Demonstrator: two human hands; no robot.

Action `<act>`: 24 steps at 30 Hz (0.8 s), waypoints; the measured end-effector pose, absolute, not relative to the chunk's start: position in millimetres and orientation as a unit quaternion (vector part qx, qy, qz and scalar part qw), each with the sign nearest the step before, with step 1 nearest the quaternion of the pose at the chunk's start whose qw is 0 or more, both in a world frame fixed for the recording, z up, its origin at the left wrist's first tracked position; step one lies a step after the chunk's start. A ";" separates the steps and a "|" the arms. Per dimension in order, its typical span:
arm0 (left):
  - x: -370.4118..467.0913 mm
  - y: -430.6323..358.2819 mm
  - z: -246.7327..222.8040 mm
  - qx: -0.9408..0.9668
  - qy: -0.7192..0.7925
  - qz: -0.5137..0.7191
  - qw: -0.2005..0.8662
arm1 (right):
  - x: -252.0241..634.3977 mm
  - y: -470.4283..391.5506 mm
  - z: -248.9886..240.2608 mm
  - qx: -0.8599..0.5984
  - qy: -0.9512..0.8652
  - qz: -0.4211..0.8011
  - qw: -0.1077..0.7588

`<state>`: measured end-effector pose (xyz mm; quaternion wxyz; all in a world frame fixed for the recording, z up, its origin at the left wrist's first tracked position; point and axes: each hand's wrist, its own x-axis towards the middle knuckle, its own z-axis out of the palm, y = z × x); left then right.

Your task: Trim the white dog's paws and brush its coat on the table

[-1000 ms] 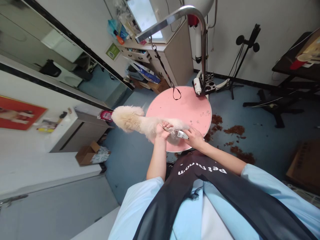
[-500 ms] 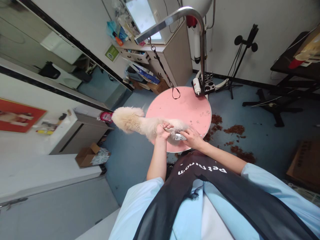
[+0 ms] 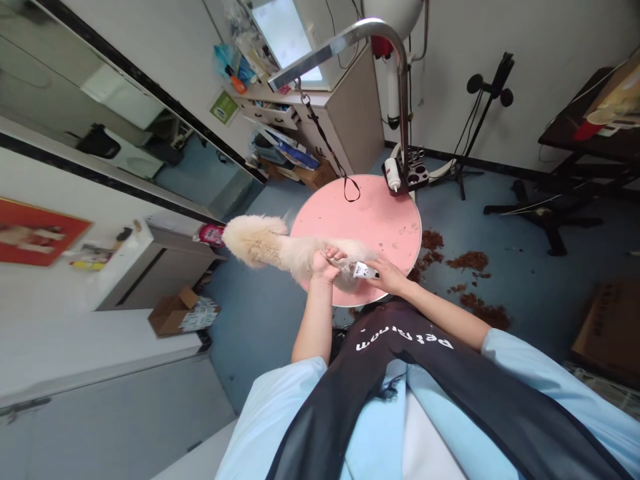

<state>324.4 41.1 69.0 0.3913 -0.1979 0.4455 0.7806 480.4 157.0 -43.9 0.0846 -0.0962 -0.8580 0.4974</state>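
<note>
A fluffy cream dog (image 3: 295, 255) is on a round pink grooming table (image 3: 360, 213), its head pointing left past the table edge. My left hand (image 3: 327, 262) is closed against the dog's side toward its rear, fingers curled; which part of the dog it grips is hidden. My right hand (image 3: 387, 275) is wrapped around a white hair clipper (image 3: 366, 270) with dark markings. The clipper's front end points left at the dog's hindquarters, close to my left hand. Whether its blade touches the coat cannot be seen.
A metal grooming arm (image 3: 403, 87) rises behind the table with a black loop leash (image 3: 327, 137) hanging from it. A holder with a white bottle (image 3: 393, 175) is fixed at its post. Brown hair clippings (image 3: 469, 261) lie on the floor at right. A cabinet (image 3: 345, 120) stands behind.
The clipper has turned slightly in my right hand, and more of its white body shows. My left hand and the dog have hardly moved.
</note>
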 end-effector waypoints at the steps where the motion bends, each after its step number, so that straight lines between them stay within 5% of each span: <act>1: 325.2 41.7 68.3 -0.189 0.454 0.779 0.389 | 480.5 159.5 -47.8 -0.092 -0.830 0.544 0.085; 5: 341.7 49.7 57.6 -0.121 0.560 0.738 0.356 | 491.3 174.0 -70.9 -0.253 -0.537 0.803 0.048; 7: 360.7 59.0 45.8 -0.104 0.593 0.719 0.346 | 500.8 184.9 -82.4 -0.311 -0.476 0.821 0.054; 14: 441.3 83.3 0.4 0.197 0.642 0.626 0.397 | 518.9 219.9 -90.1 -0.396 -0.470 0.784 0.083; 24: 433.9 42.2 -40.7 -0.037 0.637 0.700 0.319 | 419.4 395.8 -43.6 -0.419 -0.633 0.586 0.283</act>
